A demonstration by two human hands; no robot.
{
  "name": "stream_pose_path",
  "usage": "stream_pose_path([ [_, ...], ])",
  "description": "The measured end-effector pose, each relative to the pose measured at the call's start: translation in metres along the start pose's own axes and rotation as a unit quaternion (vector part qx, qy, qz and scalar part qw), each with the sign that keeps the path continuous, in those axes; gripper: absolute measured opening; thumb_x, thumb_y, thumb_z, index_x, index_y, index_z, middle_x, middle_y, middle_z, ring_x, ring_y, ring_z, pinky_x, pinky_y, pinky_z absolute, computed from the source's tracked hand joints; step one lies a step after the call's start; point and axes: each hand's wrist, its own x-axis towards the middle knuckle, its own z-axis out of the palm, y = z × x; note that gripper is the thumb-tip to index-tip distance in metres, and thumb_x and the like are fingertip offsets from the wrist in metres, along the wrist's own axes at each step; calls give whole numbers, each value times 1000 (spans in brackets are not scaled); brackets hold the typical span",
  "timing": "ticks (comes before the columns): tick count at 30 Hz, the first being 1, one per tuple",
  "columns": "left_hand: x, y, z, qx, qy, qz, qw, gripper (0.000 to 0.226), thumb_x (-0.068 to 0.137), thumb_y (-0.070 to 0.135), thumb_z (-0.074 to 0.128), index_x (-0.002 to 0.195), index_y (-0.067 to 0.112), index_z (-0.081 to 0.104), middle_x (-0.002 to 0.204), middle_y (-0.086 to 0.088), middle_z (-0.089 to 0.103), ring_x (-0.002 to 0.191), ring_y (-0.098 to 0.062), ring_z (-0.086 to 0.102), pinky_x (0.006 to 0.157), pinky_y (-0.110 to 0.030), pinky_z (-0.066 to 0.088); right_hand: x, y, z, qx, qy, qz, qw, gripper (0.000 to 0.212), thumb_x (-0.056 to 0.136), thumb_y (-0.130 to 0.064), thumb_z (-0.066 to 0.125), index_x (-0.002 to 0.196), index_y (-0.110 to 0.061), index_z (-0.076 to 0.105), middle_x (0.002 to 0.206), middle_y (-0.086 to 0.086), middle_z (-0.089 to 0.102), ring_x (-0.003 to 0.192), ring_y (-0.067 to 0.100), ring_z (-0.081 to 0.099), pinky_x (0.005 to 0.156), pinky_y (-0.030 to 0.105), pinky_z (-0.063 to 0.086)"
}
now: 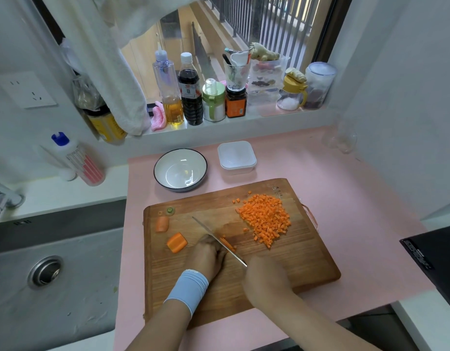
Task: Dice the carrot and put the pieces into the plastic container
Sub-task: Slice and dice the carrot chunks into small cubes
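Chopping tight, left hand [208, 253] curled down on the carrot strips [228, 243] on the board [282, 262], right hand [265, 278] clamped round the knife [209, 231], blade against the knuckles, risking a nicked finger on any slip.

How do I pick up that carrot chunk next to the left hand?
Best grip: pinch the carrot chunk across its two long sides, coming down from above. It lies flat on the cutting board with bare wood around it; the left hand, steadying carrot strips, is close on its right.
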Motion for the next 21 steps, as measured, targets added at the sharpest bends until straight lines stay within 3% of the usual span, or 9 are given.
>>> stream_pose_path([
  [9, 0, -8, 5, -4, -6, 13, 1000, 13, 85, 22, 66, 76, 15, 72, 88, -1, 69, 92, -18, 60, 82, -32, 50, 13, -1, 2, 32, -26, 12, 999, 21, 99, -23, 51, 110, -14, 67, 116, 7, 68, 109, 26, 66, 84, 30, 50],
  [21, -4, -8, 9, -37, 28, 4, 999, 14, 75, 14, 73, 62, 15, 67, 70, 1, 65, 77, -13, 56, 72, -24, 43, 26, -13, 1, 45, -31, 14, 998, 23, 97, -19, 51, 109, -13, 70, 116, 9, 70, 110, 29, 66, 82, 30, 50],
])
